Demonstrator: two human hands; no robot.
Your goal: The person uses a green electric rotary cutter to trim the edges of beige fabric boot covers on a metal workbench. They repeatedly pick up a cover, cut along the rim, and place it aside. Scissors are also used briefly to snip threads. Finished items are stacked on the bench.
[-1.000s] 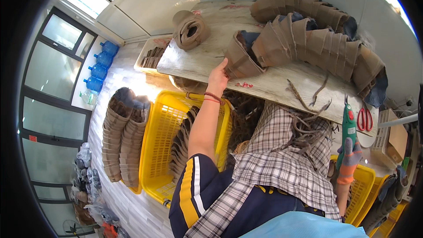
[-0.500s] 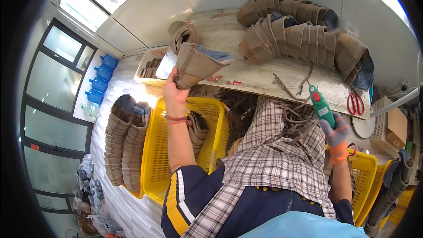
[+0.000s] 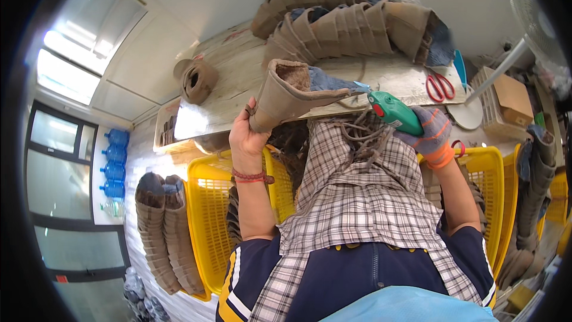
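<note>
A tan boot upper (image 3: 283,104) with brown fleece and blue-grey lining is gripped at its left side by my bare left hand (image 3: 247,137), just above the table's near edge. My right hand (image 3: 428,134), in a grey and orange glove, is closed around a green handheld electric cutter (image 3: 394,113) with a red button. The cutter's tip is at the upper's pointed right end; whether it touches the edge I cannot tell. Cut fleecy strips (image 3: 366,140) lie on my checked apron (image 3: 357,185) below.
Nested rows of boot uppers (image 3: 339,33) lie on the wooden table (image 3: 232,77), with a rolled upper (image 3: 199,80) at its left. Red-handled scissors (image 3: 440,86) lie at the right end. Yellow baskets (image 3: 202,220) flank me. A fan (image 3: 530,18) stands at right.
The boot upper has moved right and turned its opening toward me. My right hand has brought the cutter left to the upper's end. The view has shifted rightward.
</note>
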